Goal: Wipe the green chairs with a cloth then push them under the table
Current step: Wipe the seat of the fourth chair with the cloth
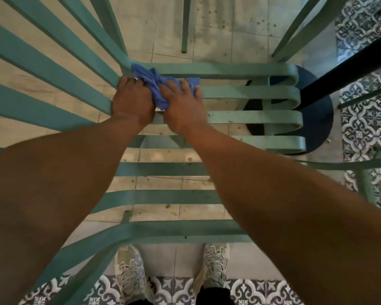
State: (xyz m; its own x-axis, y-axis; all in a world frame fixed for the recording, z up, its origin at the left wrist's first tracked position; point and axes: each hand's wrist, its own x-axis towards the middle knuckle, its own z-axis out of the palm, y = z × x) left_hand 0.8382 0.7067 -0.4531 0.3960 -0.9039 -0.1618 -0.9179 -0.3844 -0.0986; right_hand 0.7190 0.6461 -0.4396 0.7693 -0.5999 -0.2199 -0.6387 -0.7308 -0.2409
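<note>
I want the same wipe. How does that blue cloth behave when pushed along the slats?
Probably floppy: the blue cloth is bunched between both hands. It likely drapes over the green chair's slats and may snag in the gaps.

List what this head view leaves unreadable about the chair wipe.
- Blue cloth: its middle is covered by the left hand and right hand.
- Green chair: the backrest is cut off by the left and top edges, and both forearms cover the near seat slats.
- Table: only its dark round base and post show; the top is out of frame.
</note>
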